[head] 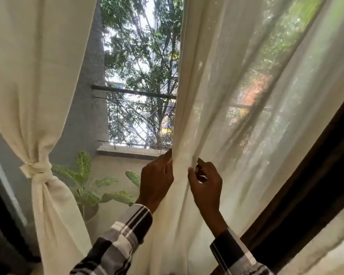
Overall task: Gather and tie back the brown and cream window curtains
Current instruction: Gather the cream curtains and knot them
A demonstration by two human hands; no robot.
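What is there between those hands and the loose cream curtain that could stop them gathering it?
Nothing visible. The left hand and right hand already pinch the loose cream curtain at its inner edge. The potted plant stands outside behind the glass, and the tied curtain hangs apart.

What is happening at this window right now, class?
A person is gathering the right cream curtain. The left hand grips its inner edge while the right hand pinches a fold just beside it. The left cream curtain is already bunched and knotted with a cream tie. A leafy potted plant stands outside behind the glass.
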